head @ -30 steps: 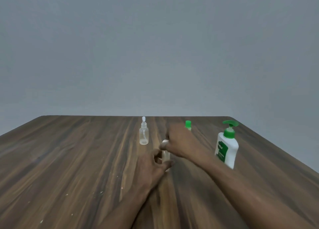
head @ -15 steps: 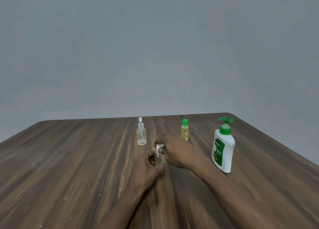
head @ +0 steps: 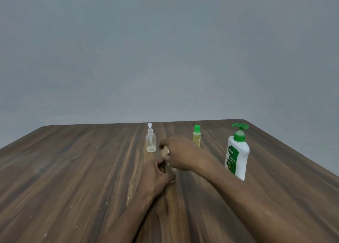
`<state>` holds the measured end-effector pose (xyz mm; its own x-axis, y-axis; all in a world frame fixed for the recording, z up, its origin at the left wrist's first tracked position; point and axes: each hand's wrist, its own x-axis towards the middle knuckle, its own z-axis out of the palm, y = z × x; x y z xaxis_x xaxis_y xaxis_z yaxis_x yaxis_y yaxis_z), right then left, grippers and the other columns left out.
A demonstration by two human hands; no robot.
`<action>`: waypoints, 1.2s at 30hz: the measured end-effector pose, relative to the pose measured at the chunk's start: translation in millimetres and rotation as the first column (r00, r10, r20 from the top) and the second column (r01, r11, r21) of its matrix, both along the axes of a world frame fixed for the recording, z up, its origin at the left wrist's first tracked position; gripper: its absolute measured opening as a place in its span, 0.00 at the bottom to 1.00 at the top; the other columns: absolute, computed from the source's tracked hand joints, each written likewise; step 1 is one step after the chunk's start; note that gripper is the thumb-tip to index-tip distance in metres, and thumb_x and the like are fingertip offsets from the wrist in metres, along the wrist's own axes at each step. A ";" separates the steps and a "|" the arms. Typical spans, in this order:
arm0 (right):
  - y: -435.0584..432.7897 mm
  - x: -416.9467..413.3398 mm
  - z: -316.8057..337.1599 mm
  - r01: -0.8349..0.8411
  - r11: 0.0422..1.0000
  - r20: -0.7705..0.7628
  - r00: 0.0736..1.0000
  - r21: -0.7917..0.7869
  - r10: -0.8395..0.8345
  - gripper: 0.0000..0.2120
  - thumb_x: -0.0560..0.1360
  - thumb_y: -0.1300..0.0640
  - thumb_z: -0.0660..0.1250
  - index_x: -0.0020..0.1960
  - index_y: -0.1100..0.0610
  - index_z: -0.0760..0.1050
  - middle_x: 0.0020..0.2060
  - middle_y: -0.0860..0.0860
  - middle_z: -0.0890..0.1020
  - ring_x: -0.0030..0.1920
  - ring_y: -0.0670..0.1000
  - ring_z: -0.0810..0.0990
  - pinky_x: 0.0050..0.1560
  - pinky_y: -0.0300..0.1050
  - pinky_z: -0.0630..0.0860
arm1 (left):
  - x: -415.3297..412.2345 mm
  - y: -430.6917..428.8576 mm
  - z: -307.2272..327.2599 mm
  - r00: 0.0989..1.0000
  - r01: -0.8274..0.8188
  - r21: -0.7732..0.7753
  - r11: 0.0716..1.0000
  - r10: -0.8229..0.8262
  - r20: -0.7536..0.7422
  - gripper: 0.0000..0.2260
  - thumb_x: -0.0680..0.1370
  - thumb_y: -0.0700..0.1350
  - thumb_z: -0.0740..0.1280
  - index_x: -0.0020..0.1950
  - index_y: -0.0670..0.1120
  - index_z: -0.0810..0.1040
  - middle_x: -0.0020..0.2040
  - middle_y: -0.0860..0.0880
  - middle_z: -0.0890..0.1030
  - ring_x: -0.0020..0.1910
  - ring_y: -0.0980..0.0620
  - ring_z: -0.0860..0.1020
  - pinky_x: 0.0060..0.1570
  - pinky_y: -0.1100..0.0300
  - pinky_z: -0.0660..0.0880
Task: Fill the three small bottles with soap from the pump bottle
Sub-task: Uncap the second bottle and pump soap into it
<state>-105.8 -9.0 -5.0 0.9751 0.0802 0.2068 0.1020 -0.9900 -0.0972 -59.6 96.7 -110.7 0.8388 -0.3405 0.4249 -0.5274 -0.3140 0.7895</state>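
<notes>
Two bare hands are meeting at the middle of a dark wood-grain table [head: 73, 169], which is filling the lower half of the view beneath a plain grey wall [head: 165, 50]. Pale specks are dotting the tabletop's near left part.

Standing upright toward the right edge, well apart from the hands, is the pump bottle [head: 237, 155], white with a green label and a green pump head whose spout is pointing left.

Next in size, the right hand [head: 181, 153] is reaching in from the lower right, its forearm crossing in front of the pump bottle's base. Its fingers are curling down over the top of a small bottle at the table's centre; whether they are pinching the cap cannot be told, since the hand is covering it.

From below, the left hand [head: 156, 176] is wrapping closed around the body of that central small bottle [head: 171, 175], of which only a pale sliver is showing between the two hands, its base resting on the table.

Behind the hands, a clear spray bottle [head: 150, 140] with a white nozzle is standing upright, just left of the right hand's fingertips and apart from them.

Smallest, a yellow bottle with a green cap [head: 196, 136] is standing upright at the back, partly hidden behind the right hand.
</notes>
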 end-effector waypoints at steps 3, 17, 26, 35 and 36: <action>0.8 1.8 -4.3 0.100 0.995 0.062 0.993 -0.004 -0.099 0.12 0.79 0.54 0.64 0.39 0.58 0.67 0.39 0.52 0.77 0.44 0.56 0.76 0.32 0.44 0.65 | 0.6 0.6 -1.4 1.000 0.004 -0.026 1.000 -0.004 0.000 0.05 0.75 0.40 0.70 0.48 0.48 0.83 0.38 0.50 0.85 0.38 0.54 0.83 0.40 0.59 0.80; -5.0 5.2 3.4 0.092 0.996 -0.057 0.994 0.011 -0.091 0.15 0.77 0.55 0.68 0.35 0.56 0.67 0.34 0.50 0.72 0.43 0.56 0.74 0.30 0.42 0.62 | -3.9 2.3 2.4 0.998 0.020 -0.064 0.998 -0.023 -0.052 0.03 0.72 0.41 0.73 0.42 0.49 0.83 0.31 0.55 0.80 0.29 0.62 0.75 0.31 0.70 0.69; -30.8 -3.6 33.4 0.028 0.963 0.126 0.990 0.268 -0.064 0.10 0.75 0.63 0.68 0.55 0.55 0.82 0.41 0.46 0.78 0.43 0.50 0.80 0.46 0.44 0.77 | -7.1 3.6 4.6 0.998 -0.026 -0.046 0.999 0.023 -0.057 0.06 0.70 0.42 0.75 0.36 0.46 0.80 0.27 0.56 0.78 0.27 0.61 0.75 0.28 0.69 0.69; -69.8 7.0 -29.7 0.121 0.905 0.158 0.967 0.409 -0.200 0.12 0.78 0.61 0.67 0.59 0.54 0.81 0.49 0.51 0.84 0.49 0.49 0.82 0.41 0.35 0.68 | 7.7 8.5 2.9 0.984 -0.177 -0.136 0.975 0.170 -0.061 0.04 0.72 0.46 0.74 0.44 0.50 0.82 0.36 0.54 0.84 0.36 0.58 0.82 0.36 0.64 0.78; -72.4 9.2 -45.0 0.125 0.895 0.142 0.969 0.427 -0.203 0.13 0.78 0.62 0.67 0.60 0.54 0.81 0.51 0.50 0.84 0.51 0.48 0.81 0.43 0.33 0.69 | 10.0 8.3 1.5 0.981 -0.191 -0.136 0.972 0.184 -0.061 0.04 0.72 0.47 0.74 0.43 0.49 0.81 0.36 0.53 0.84 0.35 0.58 0.82 0.35 0.63 0.78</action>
<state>-96.6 -81.5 -50.0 0.9105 -0.2085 0.3572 -0.0046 -0.8687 -0.4952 -49.6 104.9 -109.3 0.9025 -0.1149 0.4150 -0.4301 -0.2882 0.8555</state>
